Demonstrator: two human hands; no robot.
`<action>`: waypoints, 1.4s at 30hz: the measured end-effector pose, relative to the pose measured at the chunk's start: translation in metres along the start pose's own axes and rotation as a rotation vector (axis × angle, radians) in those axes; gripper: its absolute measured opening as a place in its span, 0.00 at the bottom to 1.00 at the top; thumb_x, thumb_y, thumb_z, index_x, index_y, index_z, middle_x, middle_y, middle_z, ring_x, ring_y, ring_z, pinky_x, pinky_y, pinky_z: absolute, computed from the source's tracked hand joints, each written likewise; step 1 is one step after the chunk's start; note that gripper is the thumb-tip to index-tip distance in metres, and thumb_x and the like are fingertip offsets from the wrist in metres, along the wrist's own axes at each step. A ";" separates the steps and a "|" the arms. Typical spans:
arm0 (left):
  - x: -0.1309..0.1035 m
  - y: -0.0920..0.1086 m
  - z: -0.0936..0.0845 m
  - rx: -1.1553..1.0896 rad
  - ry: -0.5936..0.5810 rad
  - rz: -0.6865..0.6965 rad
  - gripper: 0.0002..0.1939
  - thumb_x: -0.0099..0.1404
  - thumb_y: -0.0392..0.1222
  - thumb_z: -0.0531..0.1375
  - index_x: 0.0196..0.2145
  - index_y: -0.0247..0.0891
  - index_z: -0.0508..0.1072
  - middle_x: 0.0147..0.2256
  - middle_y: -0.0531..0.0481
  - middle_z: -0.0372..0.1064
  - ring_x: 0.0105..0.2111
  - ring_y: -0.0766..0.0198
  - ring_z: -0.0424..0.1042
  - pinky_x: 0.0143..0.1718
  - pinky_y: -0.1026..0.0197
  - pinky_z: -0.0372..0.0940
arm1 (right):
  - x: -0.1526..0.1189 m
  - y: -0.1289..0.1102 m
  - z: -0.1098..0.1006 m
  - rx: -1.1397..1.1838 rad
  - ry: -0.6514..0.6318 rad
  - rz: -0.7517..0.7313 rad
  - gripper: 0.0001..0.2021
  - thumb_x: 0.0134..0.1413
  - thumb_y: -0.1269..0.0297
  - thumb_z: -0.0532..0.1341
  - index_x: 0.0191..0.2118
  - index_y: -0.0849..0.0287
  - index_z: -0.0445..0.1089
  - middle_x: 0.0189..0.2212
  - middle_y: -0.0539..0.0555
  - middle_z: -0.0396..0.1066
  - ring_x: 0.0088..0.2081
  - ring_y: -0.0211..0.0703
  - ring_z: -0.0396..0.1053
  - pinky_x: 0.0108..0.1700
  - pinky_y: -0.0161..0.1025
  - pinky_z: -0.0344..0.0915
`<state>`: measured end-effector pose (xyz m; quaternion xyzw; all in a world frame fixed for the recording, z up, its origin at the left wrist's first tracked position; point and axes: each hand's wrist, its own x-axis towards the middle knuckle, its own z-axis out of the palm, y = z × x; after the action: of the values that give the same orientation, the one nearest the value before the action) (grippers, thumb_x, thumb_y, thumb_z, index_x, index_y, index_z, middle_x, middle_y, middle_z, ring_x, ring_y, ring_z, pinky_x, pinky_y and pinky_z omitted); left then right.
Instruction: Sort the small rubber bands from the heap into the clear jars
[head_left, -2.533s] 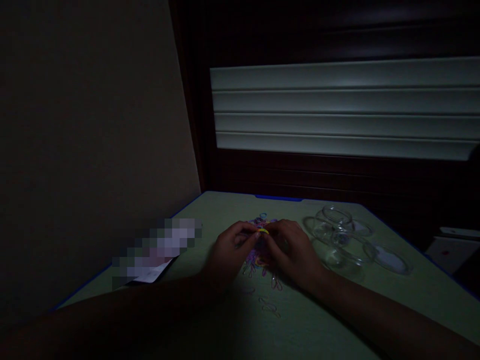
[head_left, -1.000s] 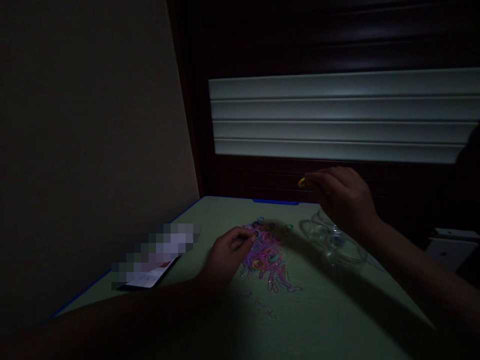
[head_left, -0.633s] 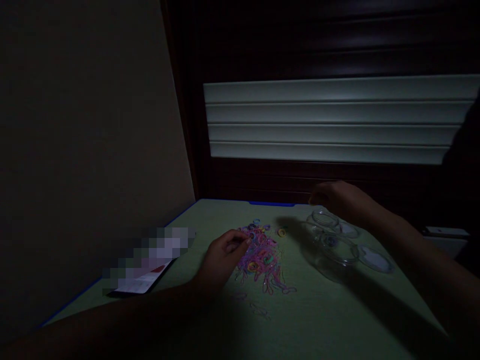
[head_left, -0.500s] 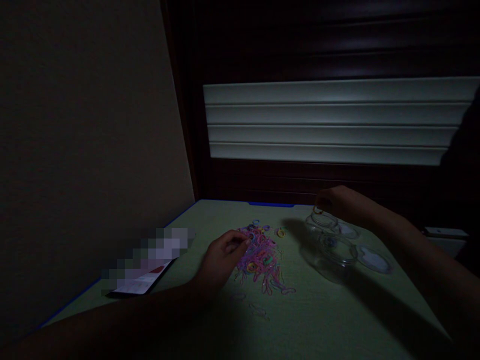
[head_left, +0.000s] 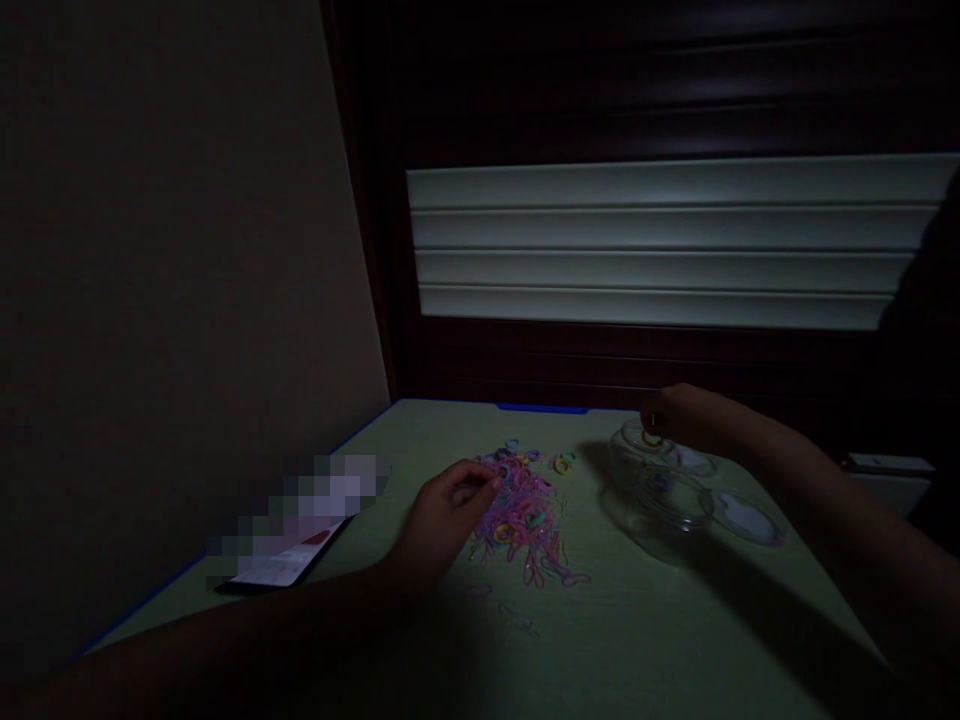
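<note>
In the head view, right of centre, the right hand (head_left: 681, 412) has its grip pinched on a small yellowish ring-shaped band (head_left: 651, 438) at the mouth of the rear clear round jar (head_left: 621, 462). Lower centre, the left hand (head_left: 444, 512) rests beside a heap of pink and purple bands (head_left: 525, 510) on the pale green table (head_left: 637, 640); whether its grip holds anything, I cannot tell.

The view is dimly lit, and the near part of the tabletop (head_left: 592, 650) is sunk in darkness. Faint glints are caught on the clear jars (head_left: 673, 515). A shadow is cast rightward below the right arm (head_left: 795, 470). Along the left edge, a patch (head_left: 300, 520) is pixelated.
</note>
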<state>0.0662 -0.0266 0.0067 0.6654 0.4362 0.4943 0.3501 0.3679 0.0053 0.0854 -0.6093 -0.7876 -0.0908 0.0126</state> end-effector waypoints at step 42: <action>-0.001 -0.003 0.000 0.022 -0.009 -0.010 0.10 0.52 0.45 0.58 0.27 0.35 0.70 0.27 0.50 0.69 0.29 0.64 0.68 0.31 0.64 0.64 | -0.007 -0.056 -0.018 -0.033 0.185 -0.110 0.10 0.53 0.64 0.51 0.36 0.58 0.69 0.33 0.57 0.71 0.33 0.42 0.68 0.33 0.34 0.58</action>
<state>0.0655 -0.0261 0.0041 0.6692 0.4433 0.4846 0.3476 0.3140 -0.0182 0.0951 -0.5544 -0.8136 -0.1604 0.0703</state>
